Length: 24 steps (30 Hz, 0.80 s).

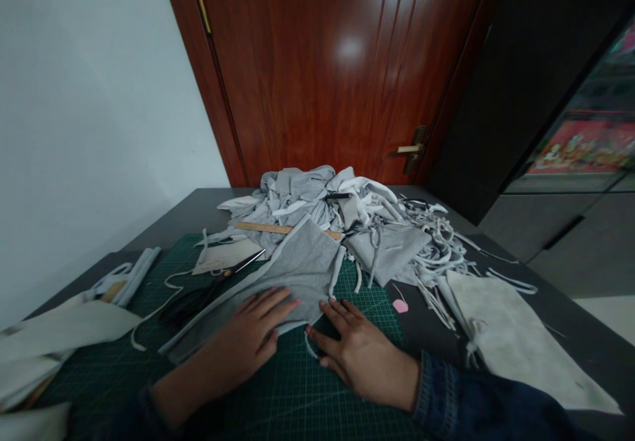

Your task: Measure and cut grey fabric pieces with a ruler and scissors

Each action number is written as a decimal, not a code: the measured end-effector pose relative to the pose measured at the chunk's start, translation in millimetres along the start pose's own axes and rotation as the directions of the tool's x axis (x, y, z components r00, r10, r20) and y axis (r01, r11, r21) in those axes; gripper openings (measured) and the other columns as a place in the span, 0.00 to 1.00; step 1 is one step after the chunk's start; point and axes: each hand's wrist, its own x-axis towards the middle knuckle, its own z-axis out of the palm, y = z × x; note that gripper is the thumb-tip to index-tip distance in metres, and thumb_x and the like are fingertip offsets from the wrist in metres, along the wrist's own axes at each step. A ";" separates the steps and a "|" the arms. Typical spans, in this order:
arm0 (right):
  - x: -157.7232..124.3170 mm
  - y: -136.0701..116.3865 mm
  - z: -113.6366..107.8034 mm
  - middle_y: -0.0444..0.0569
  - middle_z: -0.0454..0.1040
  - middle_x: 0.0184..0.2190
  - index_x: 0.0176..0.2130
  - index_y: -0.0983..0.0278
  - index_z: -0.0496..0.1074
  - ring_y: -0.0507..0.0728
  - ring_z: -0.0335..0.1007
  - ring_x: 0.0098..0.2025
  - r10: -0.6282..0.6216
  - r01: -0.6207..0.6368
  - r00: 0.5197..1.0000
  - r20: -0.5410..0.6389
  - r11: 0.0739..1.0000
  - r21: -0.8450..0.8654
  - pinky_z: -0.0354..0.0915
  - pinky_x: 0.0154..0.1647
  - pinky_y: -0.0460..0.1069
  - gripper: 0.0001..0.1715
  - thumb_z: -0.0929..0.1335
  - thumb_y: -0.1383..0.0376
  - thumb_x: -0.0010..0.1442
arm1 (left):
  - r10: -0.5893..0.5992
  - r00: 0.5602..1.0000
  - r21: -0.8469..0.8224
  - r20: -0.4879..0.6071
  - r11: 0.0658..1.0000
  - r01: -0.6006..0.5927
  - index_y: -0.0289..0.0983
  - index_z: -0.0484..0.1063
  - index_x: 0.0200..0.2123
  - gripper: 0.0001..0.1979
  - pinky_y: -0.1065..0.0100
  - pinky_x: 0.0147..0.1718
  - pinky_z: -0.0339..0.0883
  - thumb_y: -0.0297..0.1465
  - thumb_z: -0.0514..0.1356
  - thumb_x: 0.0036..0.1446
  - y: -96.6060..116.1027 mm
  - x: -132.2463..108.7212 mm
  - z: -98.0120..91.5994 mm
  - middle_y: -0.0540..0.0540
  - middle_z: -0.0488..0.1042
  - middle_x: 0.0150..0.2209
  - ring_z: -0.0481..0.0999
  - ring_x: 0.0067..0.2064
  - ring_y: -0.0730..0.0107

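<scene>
A grey piece of cloth (302, 256) with pale edging lies spread over a green cutting mat (297, 401). My left hand (255, 328) rests flat on its lower part, fingers stretched out. At the cloth's lower right corner, my right hand (357, 348) lies with fingers spread, the fingertips touching the edge. A thin pale strip loops out beside the right thumb. Scissors (243, 262) lie left of the cloth, blades toward the back and handles partly lost in a dark heap. A wooden ruler (262, 227) passes behind the cloth's upper end.
A large heap of grey and white cloth (302, 186) stands at the back against the door. Tangled strips (441, 249) lie to its right. Off-white fabric (526, 335) covers the right side; more white fabric (84, 325) lies left. A small pink piece (399, 305) sits beside the mat.
</scene>
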 end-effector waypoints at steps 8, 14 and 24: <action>-0.8 2.4 8.0 0.67 0.55 0.75 0.71 0.54 0.66 0.76 0.54 0.75 0.016 -0.016 1.000 0.017 1.000 0.013 0.53 0.73 0.73 0.31 0.68 0.55 0.73 | -0.464 0.873 0.191 -0.146 0.853 0.486 0.35 0.77 0.52 0.20 0.51 0.57 0.72 0.28 0.48 0.67 -85.3 -48.9 -61.1 0.40 0.80 0.50 0.81 0.52 0.50; 0.2 2.0 4.9 0.68 0.56 0.75 0.71 0.55 0.65 0.77 0.53 0.75 0.018 -0.019 0.999 0.028 1.000 0.018 0.54 0.72 0.74 0.31 0.67 0.54 0.74 | -0.450 0.889 0.087 -0.086 0.885 0.457 0.33 0.72 0.56 0.19 0.55 0.50 0.73 0.29 0.49 0.67 -87.2 -47.9 -57.7 0.40 0.81 0.47 0.82 0.49 0.49; -0.6 -0.3 -2.7 0.67 0.56 0.74 0.71 0.54 0.65 0.76 0.54 0.75 0.023 -0.024 0.999 0.027 0.999 0.031 0.53 0.72 0.73 0.30 0.65 0.53 0.75 | -0.537 0.835 0.009 -0.117 0.840 0.542 0.39 0.73 0.57 0.25 0.64 0.39 0.67 0.31 0.55 0.56 -122.0 -34.8 -58.4 0.54 0.79 0.27 0.81 0.37 0.54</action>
